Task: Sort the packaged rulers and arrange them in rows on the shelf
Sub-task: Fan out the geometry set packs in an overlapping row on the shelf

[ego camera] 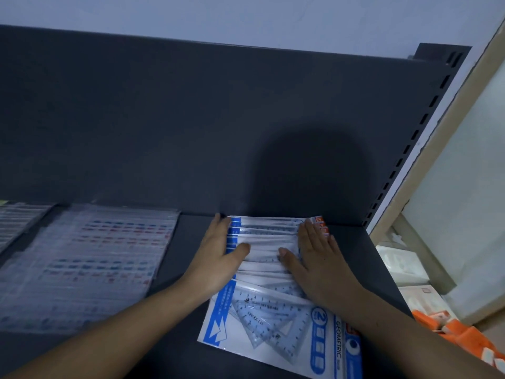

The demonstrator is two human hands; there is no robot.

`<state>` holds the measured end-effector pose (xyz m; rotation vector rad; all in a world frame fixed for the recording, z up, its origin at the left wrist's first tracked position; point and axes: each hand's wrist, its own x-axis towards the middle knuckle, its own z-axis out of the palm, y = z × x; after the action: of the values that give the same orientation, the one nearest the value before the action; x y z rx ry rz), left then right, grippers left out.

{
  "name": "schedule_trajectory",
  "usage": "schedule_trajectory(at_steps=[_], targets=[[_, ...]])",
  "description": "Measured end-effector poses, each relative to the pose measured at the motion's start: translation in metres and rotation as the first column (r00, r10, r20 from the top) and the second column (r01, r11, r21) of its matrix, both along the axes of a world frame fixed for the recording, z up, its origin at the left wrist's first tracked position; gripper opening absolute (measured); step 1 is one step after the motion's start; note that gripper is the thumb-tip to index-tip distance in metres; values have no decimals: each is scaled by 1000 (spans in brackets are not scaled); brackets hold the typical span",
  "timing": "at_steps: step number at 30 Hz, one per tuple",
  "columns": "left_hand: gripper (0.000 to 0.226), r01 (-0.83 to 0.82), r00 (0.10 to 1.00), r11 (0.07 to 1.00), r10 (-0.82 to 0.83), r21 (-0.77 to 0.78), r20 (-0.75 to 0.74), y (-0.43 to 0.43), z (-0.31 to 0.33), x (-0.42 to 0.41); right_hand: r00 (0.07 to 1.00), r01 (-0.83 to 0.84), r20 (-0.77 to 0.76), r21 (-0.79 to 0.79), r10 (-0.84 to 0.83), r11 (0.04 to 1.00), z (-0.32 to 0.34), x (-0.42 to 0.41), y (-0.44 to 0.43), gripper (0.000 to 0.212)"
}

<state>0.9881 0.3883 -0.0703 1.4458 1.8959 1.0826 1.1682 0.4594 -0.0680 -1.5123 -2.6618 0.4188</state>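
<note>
A row of overlapping packaged geometric ruler sets (269, 310), white and blue with clear set squares inside, lies on the dark shelf (188, 242), running from its back wall toward me. My left hand (218, 253) rests flat along the left edge of the row with straight fingers and its thumb over the packs. My right hand (314, 258) lies flat on the right side of the row, fingers straight, thumb pointing left. Both hands press on the packs near the back. An orange-edged pack (322, 225) shows beyond the fingertips of my right hand.
Left of the row lies a wide spread of clear packaged rulers (87, 263) with red and blue marks, and another batch (16, 222) at the far left. A slotted shelf upright (415, 138) stands at right. Orange packs (459, 335) and white boxes (401, 263) sit lower right.
</note>
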Motion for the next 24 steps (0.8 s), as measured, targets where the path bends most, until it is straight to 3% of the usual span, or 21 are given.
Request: schedule_trajectory(at_steps=[3, 7, 10, 13, 19, 24], targets=[[70, 115, 932, 993, -113, -16, -344, 1, 0, 0, 997, -53, 64, 180, 42, 982, 6, -7, -4, 102], [67, 152, 757, 952, -284, -264, -588, -1, -3, 5, 986, -95, 146, 140, 74, 986, -7, -11, -9, 130], [67, 95, 696, 942, -293, -321, -656, -3, -2, 7, 985, -103, 147, 108, 86, 989, -9, -9, -6, 131], [83, 88, 632, 971, -227, -222, -741, -10, -1, 9, 979, -146, 164, 133, 124, 980, -4, -7, -7, 122], [80, 111, 662, 948, -295, -299, -689, -22, -2, 15, 972, -201, 143, 76, 189, 977, -2, -4, -13, 96], [94, 118, 662, 965, -252, -233, -706, -27, -4, 14, 969, -221, 141, 121, 203, 968, -3, 0, -19, 105]])
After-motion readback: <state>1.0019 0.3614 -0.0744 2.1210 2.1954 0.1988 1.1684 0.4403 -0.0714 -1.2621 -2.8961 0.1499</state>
